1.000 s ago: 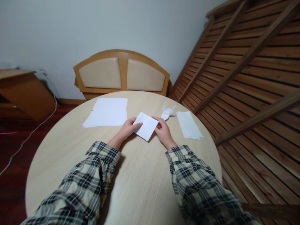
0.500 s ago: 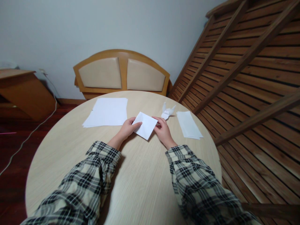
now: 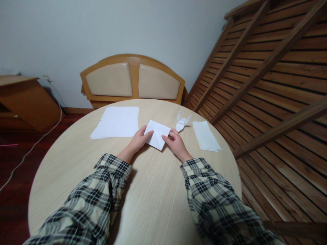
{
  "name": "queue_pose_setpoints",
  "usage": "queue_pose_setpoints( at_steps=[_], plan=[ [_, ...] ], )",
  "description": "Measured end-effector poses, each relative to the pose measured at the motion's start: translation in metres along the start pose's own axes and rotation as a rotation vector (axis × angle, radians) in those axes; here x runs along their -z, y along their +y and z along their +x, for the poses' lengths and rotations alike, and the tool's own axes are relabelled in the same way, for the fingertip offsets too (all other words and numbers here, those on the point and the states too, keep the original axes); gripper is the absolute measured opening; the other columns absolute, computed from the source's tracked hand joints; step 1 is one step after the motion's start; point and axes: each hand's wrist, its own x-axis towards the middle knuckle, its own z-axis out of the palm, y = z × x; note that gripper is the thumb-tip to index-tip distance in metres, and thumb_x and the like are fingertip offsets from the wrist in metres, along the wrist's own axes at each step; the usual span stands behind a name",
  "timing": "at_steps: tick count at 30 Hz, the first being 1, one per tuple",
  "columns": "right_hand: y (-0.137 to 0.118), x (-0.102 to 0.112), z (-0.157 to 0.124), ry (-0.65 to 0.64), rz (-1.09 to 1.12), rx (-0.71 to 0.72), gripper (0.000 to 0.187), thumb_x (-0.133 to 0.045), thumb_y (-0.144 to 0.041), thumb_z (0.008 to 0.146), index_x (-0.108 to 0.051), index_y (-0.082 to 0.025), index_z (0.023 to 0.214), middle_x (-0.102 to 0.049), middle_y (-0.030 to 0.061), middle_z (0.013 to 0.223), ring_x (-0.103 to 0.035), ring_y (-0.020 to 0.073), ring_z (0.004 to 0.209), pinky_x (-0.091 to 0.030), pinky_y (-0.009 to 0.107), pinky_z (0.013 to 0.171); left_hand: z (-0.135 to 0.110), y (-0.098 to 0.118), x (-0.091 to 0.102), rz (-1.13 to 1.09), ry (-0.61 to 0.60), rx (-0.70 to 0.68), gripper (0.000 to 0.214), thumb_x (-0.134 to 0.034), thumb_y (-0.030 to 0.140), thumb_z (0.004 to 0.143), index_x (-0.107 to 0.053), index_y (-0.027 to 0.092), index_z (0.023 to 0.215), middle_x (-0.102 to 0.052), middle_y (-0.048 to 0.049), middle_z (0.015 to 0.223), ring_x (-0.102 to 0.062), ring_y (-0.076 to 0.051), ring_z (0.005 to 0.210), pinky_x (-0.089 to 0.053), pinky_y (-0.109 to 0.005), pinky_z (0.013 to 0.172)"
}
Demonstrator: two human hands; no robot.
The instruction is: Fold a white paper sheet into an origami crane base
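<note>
A small white folded paper (image 3: pixel 157 133), roughly square and turned on its corner, is held just over the table between both hands. My left hand (image 3: pixel 140 139) grips its left side, thumb lying on the upper face and fingers underneath. On the right side my right hand (image 3: pixel 176 143) pinches the paper, its thumb now on the top face near the right edge. Beyond my right hand stands a white folded-paper figure (image 3: pixel 182 123) with two upright points. The undersides of the paper and most fingertips are hidden.
A round pale wooden table (image 3: pixel 148 190) bears a stack of white sheets (image 3: pixel 117 122) at the back left and narrow paper strips (image 3: pixel 206 136) at the right. Behind it rises a padded headboard (image 3: pixel 109 80). Wooden slats (image 3: pixel 268 102) lean along the right; a cable (image 3: pixel 38 139) crosses the floor.
My right thumb has come from behind the paper's right edge onto its upper face. The paper has tilted slightly; my left hand has hardly moved.
</note>
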Motion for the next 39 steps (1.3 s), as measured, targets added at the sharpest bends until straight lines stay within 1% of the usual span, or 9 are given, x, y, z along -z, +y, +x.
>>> queue_pose_setpoints(
  at_steps=[3,8,12,17,21,27,30,34,39],
  plan=[
    [0.000,-0.001,-0.001,-0.010,-0.044,0.050,0.024,-0.069,-0.041,0.079,-0.073,-0.021,0.091,-0.053,0.0101,0.120,-0.052,0.0225,0.115,-0.050,0.038,0.095,-0.001,0.004,-0.001,-0.003,-0.022,0.005,0.027,-0.069,0.034,0.076,-0.065,0.014,0.094,-0.067,-0.0076,0.086,-0.057,-0.018,0.073,-0.043,-0.028,0.063],
    [-0.003,0.003,-0.001,-0.005,-0.087,0.097,0.016,-0.065,-0.035,0.083,-0.072,-0.022,0.088,-0.058,0.0096,0.116,-0.053,0.0219,0.116,-0.045,0.040,0.101,-0.002,0.006,-0.001,-0.016,-0.053,0.035,0.026,-0.073,0.034,0.072,-0.068,0.013,0.087,-0.067,-0.0076,0.080,-0.056,-0.017,0.067,-0.042,-0.028,0.059],
    [-0.004,0.003,-0.002,-0.017,-0.110,0.111,0.014,-0.066,-0.033,0.082,-0.072,-0.020,0.084,-0.058,0.0113,0.120,-0.053,0.0229,0.118,-0.041,0.042,0.104,-0.002,0.006,0.000,0.002,-0.055,0.063,0.030,-0.069,0.042,0.076,-0.067,0.014,0.086,-0.065,-0.0071,0.077,-0.054,-0.017,0.064,-0.040,-0.028,0.057],
    [-0.004,0.001,-0.003,-0.048,-0.115,0.102,0.013,-0.069,-0.031,0.079,-0.072,-0.018,0.080,-0.057,0.0126,0.123,-0.053,0.0231,0.119,-0.042,0.042,0.102,-0.002,0.005,0.000,0.027,0.071,0.018,0.033,-0.062,0.050,0.080,-0.061,0.018,0.074,-0.057,-0.0018,0.067,-0.047,-0.015,0.058,-0.036,-0.027,0.052],
    [-0.005,0.002,-0.003,-0.031,-0.120,0.096,0.015,-0.068,-0.032,0.080,-0.073,-0.018,0.082,-0.054,0.0135,0.128,-0.052,0.0235,0.122,-0.042,0.041,0.103,-0.001,0.003,0.001,0.057,0.132,-0.031,0.034,-0.061,0.047,0.080,-0.054,0.019,0.063,-0.048,0.0008,0.060,-0.042,-0.013,0.055,-0.031,-0.026,0.050],
    [0.003,0.006,0.003,0.150,-0.068,0.045,0.025,-0.065,-0.042,0.080,-0.072,-0.018,0.082,-0.063,0.0120,0.121,-0.056,0.0242,0.115,-0.044,0.039,0.099,-0.001,0.004,0.001,0.049,-0.033,-0.003,0.036,-0.056,0.044,0.081,-0.049,0.020,0.055,-0.043,0.0023,0.054,-0.039,-0.011,0.051,-0.032,-0.026,0.050],
    [0.006,0.007,0.004,0.211,0.014,-0.072,0.031,-0.065,-0.048,0.077,-0.071,-0.018,0.083,-0.070,0.0082,0.096,-0.063,0.0226,0.088,-0.049,0.036,0.080,-0.002,0.006,0.003,0.080,-0.131,0.003,0.032,-0.060,0.039,0.078,-0.056,0.018,0.055,-0.051,-0.0005,0.054,-0.044,-0.012,0.053,-0.035,-0.027,0.054],
    [0.003,0.008,0.004,0.249,0.035,-0.158,0.035,-0.068,-0.053,0.073,-0.069,-0.018,0.076,-0.066,0.0028,0.071,-0.057,0.0178,0.065,-0.043,0.029,0.059,-0.003,0.007,0.004,0.174,-0.272,-0.022,0.029,-0.062,0.035,0.076,-0.058,0.017,0.054,-0.055,-0.0025,0.055,-0.047,-0.013,0.055,-0.035,-0.028,0.057],
    [-0.004,0.007,0.002,0.205,0.028,-0.150,0.034,-0.070,-0.052,0.072,-0.069,-0.018,0.075,-0.066,0.0022,0.070,-0.055,0.0167,0.064,-0.040,0.027,0.057,-0.004,0.005,0.000,0.237,-0.227,-0.040,0.040,-0.056,0.044,0.085,-0.056,0.018,0.055,-0.050,-0.0006,0.052,-0.042,-0.011,0.050,-0.031,-0.027,0.050]
  ],
)
